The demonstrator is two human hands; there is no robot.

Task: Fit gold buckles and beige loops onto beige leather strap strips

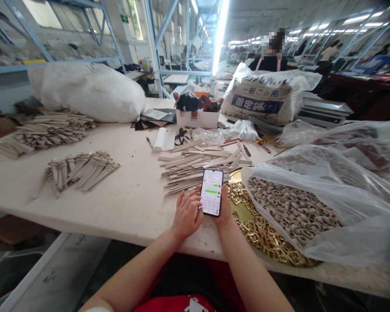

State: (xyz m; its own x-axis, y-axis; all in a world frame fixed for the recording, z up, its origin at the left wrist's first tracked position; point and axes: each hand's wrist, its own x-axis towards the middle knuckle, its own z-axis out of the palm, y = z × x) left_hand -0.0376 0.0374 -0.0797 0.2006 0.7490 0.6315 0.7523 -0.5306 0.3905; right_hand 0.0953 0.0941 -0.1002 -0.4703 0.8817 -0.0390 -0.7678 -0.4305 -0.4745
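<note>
A smartphone [211, 193] stands tilted toward me above the table's front edge, a chat with green message bubbles and a keyboard on its lit screen. My right hand [225, 208] is closed around its right side and lower back. Fingers loosely bent and apart, my left hand [187, 214] hovers at the lower left of the screen; whether a fingertip touches the glass, I cannot tell. Behind the phone lies a loose pile of beige strips [188, 167]. Gold buckles [269, 238] fill a round tray beside my right hand.
A clear plastic bag of small beige loops [292, 208] overlaps the tray at right. Buckled straps [81, 171] and a larger strap pile [52, 130] lie at left. Farther back are a white sack [87, 91], a white box [197, 118] and a printed bag [263, 97]. A person [269, 60] is beyond.
</note>
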